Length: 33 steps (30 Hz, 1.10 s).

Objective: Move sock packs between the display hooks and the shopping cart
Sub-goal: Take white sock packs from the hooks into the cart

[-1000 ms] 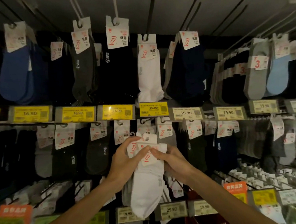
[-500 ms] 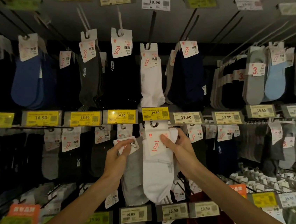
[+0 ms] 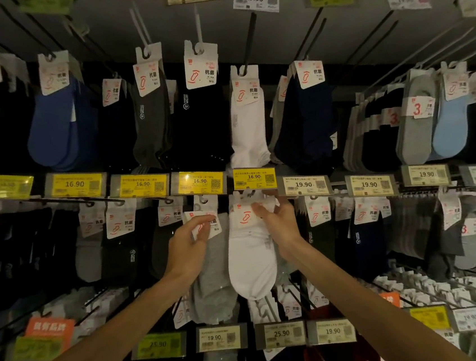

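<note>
Head: white sock pack (image 3: 250,255) between hands (image 3: 187,251) (image 3: 284,228), right gripping.

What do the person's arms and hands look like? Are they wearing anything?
Nothing is worn that I can see. The left hand and right hand have no gloves and no rings. The left forearm and right forearm show no sleeves, and there is no watch or bracelet at the wrists. The light is dim, so tiny details could be missed.

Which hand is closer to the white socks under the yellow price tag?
The right hand. It pinches the top of the white socks. The left hand is beside them on the left, pinching the card on the grey socks.
</note>
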### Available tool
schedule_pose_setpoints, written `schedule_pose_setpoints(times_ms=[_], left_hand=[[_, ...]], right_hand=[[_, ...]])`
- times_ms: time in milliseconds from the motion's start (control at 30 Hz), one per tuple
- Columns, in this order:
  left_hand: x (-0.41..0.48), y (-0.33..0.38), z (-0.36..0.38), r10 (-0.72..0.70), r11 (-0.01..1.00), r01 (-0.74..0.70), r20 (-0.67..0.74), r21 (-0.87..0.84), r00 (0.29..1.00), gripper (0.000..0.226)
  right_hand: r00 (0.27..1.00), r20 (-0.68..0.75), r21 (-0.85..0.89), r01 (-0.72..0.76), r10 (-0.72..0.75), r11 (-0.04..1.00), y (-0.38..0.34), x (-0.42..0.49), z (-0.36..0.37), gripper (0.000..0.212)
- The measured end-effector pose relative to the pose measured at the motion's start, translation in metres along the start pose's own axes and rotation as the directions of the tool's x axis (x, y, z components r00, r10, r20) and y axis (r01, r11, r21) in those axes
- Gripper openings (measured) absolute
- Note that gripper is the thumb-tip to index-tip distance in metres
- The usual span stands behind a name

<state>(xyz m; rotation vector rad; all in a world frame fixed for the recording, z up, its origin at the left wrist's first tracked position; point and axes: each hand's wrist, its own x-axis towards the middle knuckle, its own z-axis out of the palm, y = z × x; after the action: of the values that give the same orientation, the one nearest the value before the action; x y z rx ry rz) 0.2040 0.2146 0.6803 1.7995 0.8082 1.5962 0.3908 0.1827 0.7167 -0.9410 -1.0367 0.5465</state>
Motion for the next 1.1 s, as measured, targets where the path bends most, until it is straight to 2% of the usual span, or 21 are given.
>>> schedule_pose_setpoints(times_ms=[67,133,200,267,367,533,667,800,867,900,1000,1100], left_hand=[[0.0,-0.005,-0.005,0.122,0.984,-0.116,-0.04,0.134,0.992,0.023],[0.0,-0.009,-0.01,0.193,0.961,-0.174,-0.069,0.217,0.979,0.023],[0.0,-0.011,-0.014,0.189,0.962,-0.166,-0.088,0.215,0.978,0.023],[0.0,-0.012,-0.018,0.17,0.967,-0.148,-0.09,0.208,0.981,0.022],[0.001,-0.014,-0.023,0.125,0.978,-0.106,-0.099,0.177,0.987,0.021],[0.001,-0.012,-0.029,0.09,0.988,-0.076,-0.099,0.136,0.991,0.02],[0.001,-0.01,-0.031,0.039,0.995,-0.03,-0.092,0.096,0.995,0.02],[-0.006,-0.001,-0.032,-0.018,1.0,0.017,0.048,0.021,0.999,0.024],[-0.013,0.003,-0.034,-0.032,0.999,0.035,0.13,-0.024,0.991,0.03],[-0.017,0.005,-0.034,-0.044,0.996,0.054,0.154,-0.066,0.987,0.036],[-0.032,0.006,-0.035,-0.096,0.968,0.13,0.166,-0.213,0.981,0.068],[-0.052,0.003,-0.034,-0.162,0.949,0.208,0.201,-0.238,0.966,0.075]], right_hand=[[0.997,0.005,-0.171,0.078,-0.079,0.982,0.006,0.01,0.004,0.036],[0.98,0.065,-0.446,0.198,-0.189,0.873,0.014,0.019,0.005,0.034],[0.959,0.162,-0.642,0.281,-0.233,0.713,0.025,0.025,0.007,0.036],[0.953,0.247,-0.697,0.302,-0.178,0.651,0.038,0.029,0.009,0.045],[0.957,0.275,-0.693,0.266,-0.095,0.67,0.056,0.031,0.011,0.055],[0.981,0.181,-0.677,0.179,-0.075,0.714,0.068,0.049,0.006,0.039],[0.988,0.136,-0.669,0.142,-0.068,0.73,0.071,0.064,0.005,0.035],[0.985,0.122,-0.715,0.003,0.12,0.699,0.076,0.065,0.003,0.051],[0.988,0.087,-0.725,-0.027,0.13,0.689,0.082,0.057,0.001,0.05],[0.991,0.088,-0.711,-0.007,0.099,0.703,0.086,0.049,0.001,0.044],[0.988,0.152,-0.566,0.066,0.025,0.822,0.089,0.006,0.002,0.018],[0.975,0.22,-0.333,0.06,0.016,0.941,0.07,-0.051,0.006,0.018]])
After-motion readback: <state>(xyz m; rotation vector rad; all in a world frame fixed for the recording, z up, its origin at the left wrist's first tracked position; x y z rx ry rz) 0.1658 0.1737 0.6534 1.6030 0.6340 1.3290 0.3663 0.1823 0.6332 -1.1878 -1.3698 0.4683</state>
